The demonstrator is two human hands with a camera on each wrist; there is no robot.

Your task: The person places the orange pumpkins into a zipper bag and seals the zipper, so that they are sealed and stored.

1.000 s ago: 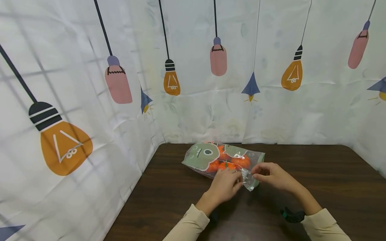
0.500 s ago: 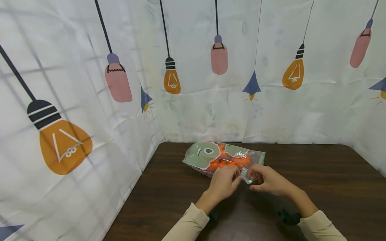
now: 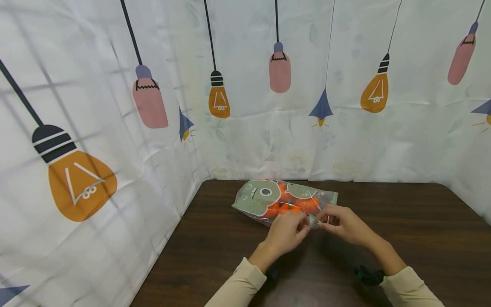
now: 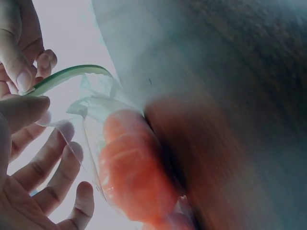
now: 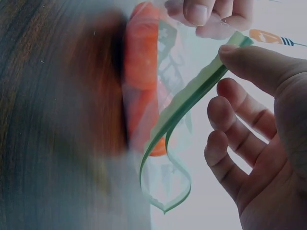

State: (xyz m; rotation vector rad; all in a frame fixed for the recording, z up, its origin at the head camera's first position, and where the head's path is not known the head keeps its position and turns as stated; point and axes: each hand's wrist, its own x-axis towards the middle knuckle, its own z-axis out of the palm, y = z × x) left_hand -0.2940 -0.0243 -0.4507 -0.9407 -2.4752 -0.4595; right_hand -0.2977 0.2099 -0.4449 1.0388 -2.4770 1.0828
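A clear zip bag [image 3: 325, 197] with a green cartoon print lies on the table, bulging with several orange, pumpkin-like fruits [image 3: 308, 205]. Its green-edged mouth points to the right. My right hand [image 3: 347, 224] pinches the green zip strip [image 5: 192, 98] between thumb and index finger. Beside it my left hand [image 3: 285, 232] pinches the near corner of the mouth, some of its fingers [image 4: 41, 165] showing against the clear film. The fingertips of both hands are close together. Farther along, the strip's two edges part into a loop in the right wrist view.
The dark wooden table [image 3: 402, 213] extends to both sides and toward me. A white curtain [image 3: 249, 145] printed with lamps hangs behind and along the left. A dark band [image 3: 368, 275] sits at my right wrist.
My right hand first shifts off the bag's corner, then returns to it and pinches it. The left hand barely moves. The bag's near corner, earlier sticking out between the hands, is now mostly hidden by fingers.
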